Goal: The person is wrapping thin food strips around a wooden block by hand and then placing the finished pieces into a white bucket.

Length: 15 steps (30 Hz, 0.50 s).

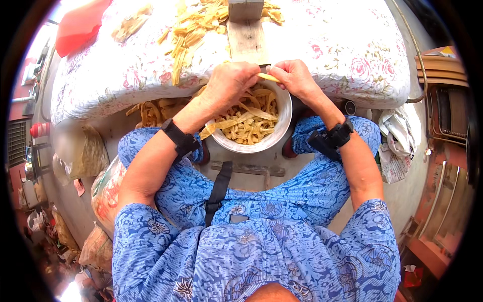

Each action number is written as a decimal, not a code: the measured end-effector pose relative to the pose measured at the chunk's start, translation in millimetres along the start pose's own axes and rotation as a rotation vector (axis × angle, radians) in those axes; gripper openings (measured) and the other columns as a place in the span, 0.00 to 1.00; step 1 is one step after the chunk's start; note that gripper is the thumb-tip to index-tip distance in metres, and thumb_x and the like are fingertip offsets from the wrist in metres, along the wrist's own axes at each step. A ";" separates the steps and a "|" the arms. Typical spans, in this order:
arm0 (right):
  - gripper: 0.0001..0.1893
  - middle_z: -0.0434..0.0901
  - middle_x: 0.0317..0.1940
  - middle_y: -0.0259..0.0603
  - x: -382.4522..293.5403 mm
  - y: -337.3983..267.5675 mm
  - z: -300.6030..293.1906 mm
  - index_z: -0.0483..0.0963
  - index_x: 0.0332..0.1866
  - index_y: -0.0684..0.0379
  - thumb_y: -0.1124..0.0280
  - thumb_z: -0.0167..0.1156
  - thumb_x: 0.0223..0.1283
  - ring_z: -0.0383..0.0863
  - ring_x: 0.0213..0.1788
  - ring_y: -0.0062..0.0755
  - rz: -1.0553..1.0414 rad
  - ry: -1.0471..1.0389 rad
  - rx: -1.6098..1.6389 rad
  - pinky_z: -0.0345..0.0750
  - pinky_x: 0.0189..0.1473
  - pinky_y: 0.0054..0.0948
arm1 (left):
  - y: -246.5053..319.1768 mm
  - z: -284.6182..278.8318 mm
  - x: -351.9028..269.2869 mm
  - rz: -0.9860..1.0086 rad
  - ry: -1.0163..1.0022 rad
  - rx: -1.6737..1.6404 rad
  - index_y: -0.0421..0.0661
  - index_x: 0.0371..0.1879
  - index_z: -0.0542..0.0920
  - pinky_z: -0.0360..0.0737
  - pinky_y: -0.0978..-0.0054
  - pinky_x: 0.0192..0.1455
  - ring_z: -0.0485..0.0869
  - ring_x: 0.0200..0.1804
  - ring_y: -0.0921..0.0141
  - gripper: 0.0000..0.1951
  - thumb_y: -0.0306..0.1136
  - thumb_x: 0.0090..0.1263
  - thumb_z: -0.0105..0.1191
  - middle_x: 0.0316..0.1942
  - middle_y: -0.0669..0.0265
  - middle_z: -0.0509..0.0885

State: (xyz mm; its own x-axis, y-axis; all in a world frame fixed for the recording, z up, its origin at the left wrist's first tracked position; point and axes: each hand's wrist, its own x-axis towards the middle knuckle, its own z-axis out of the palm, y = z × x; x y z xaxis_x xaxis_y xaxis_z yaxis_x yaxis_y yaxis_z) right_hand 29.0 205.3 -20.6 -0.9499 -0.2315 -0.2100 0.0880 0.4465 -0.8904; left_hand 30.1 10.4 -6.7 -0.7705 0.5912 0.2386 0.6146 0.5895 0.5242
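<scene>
A narrow yellow plant-like strip [268, 77] spans the small gap between my two hands. My left hand [234, 80] pinches its left end, and my right hand [296, 77] grips the other with thumb and fingers. Just beyond the hands, a wooden board [247, 41] with an upright wooden block [246, 10] rests on the floral-covered surface. Directly below the hands stands a white bowl [285, 130] holding many short yellow pieces [245, 130]. Longer strips lie over them, and one flat strip [222, 125] hangs across the bowl's left rim. My left forearm hides part of the bowl.
A loose pile of long yellow strips [192, 32] lies on the flowered cloth [339, 41], left of the board. A red sheet or bag [79, 28] is at the far left. More strips [151, 113] sit below the cloth's edge. White plastic bags [396, 139] stand right of my knee.
</scene>
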 end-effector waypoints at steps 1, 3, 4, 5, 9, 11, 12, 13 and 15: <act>0.16 0.70 0.14 0.27 0.4 0.1 -0.1 0.77 0.24 0.65 0.63 0.56 0.58 0.65 0.19 0.12 0.013 0.007 -0.056 0.63 0.21 0.15 | -3.6 -3.5 0.6 -0.030 0.004 -0.067 0.45 0.34 0.78 0.74 0.70 0.30 0.77 0.28 0.62 0.05 0.29 0.60 0.53 0.24 0.57 0.77; 0.16 0.70 0.14 0.26 0.8 -4.3 -2.4 0.77 0.23 0.65 0.63 0.57 0.57 0.65 0.18 0.12 0.037 0.023 -0.169 0.63 0.22 0.16 | -6.4 -17.2 6.1 -0.089 0.013 -0.201 0.43 0.24 0.78 0.72 0.71 0.27 0.74 0.22 0.64 0.05 0.31 0.58 0.56 0.18 0.56 0.74; 0.16 0.69 0.14 0.25 -0.1 -4.5 -2.1 0.78 0.27 0.65 0.60 0.58 0.56 0.62 0.16 0.12 0.044 -0.119 -0.250 0.60 0.20 0.16 | -3.1 -25.4 8.4 -0.134 0.006 -0.195 0.42 0.22 0.79 0.71 0.76 0.26 0.71 0.19 0.72 0.08 0.33 0.58 0.58 0.16 0.62 0.76; 0.16 0.68 0.14 0.25 -5.3 -7.7 1.2 0.78 0.30 0.65 0.59 0.58 0.56 0.61 0.15 0.12 0.026 -0.325 -0.002 0.60 0.20 0.15 | -11.7 -23.6 10.0 -0.155 -0.008 -0.363 0.42 0.23 0.79 0.71 0.77 0.26 0.71 0.20 0.74 0.08 0.34 0.59 0.58 0.16 0.65 0.77; 0.21 0.69 0.17 0.27 -16.1 -39.8 -1.1 0.76 0.42 0.60 0.51 0.59 0.54 0.60 0.17 0.12 -0.118 -0.693 0.720 0.60 0.23 0.14 | -17.8 -26.9 17.7 -0.487 -0.105 -1.140 0.44 0.30 0.79 0.67 0.85 0.27 0.70 0.24 0.84 0.09 0.37 0.65 0.53 0.21 0.77 0.74; 0.22 0.65 0.15 0.26 -2.7 -37.1 -5.9 0.77 0.41 0.59 0.49 0.59 0.54 0.60 0.17 0.12 -0.196 -0.526 0.763 0.59 0.22 0.15 | -26.8 -7.6 10.7 -0.544 -0.225 -1.280 0.45 0.31 0.77 0.63 0.86 0.24 0.64 0.19 0.85 0.11 0.38 0.69 0.46 0.18 0.78 0.70; 0.20 0.69 0.15 0.27 8.1 -22.7 -5.9 0.78 0.35 0.60 0.50 0.59 0.54 0.66 0.18 0.14 -0.304 -0.445 0.681 0.63 0.22 0.17 | -2.1 -8.0 17.4 -0.629 -0.325 -1.419 0.44 0.30 0.75 0.59 0.87 0.21 0.58 0.16 0.85 0.12 0.37 0.70 0.41 0.16 0.79 0.66; 0.20 0.72 0.17 0.27 8.8 -22.1 -2.4 0.76 0.40 0.61 0.52 0.58 0.55 0.67 0.19 0.13 -0.267 -0.367 0.540 0.65 0.23 0.16 | -4.1 4.5 12.3 -0.654 -0.393 -1.601 0.42 0.31 0.73 0.58 0.89 0.18 0.58 0.15 0.86 0.12 0.37 0.71 0.41 0.16 0.78 0.67; 0.21 0.77 0.21 0.28 8.5 -22.2 2.4 0.74 0.50 0.63 0.57 0.58 0.57 0.70 0.21 0.11 -0.195 -0.205 0.258 0.70 0.25 0.15 | -8.6 14.9 9.2 -0.665 -0.524 -1.792 0.43 0.30 0.73 0.58 0.89 0.17 0.58 0.14 0.86 0.11 0.37 0.70 0.43 0.14 0.78 0.65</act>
State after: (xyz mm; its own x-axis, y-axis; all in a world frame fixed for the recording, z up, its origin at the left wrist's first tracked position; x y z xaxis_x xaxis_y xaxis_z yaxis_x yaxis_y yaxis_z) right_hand 19.7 191.4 -3.6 -0.8788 -0.4705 -0.0799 0.0091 0.1507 -0.9885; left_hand 20.2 19.0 -21.2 -0.4445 0.8230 -0.3538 -0.7995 -0.1863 0.5710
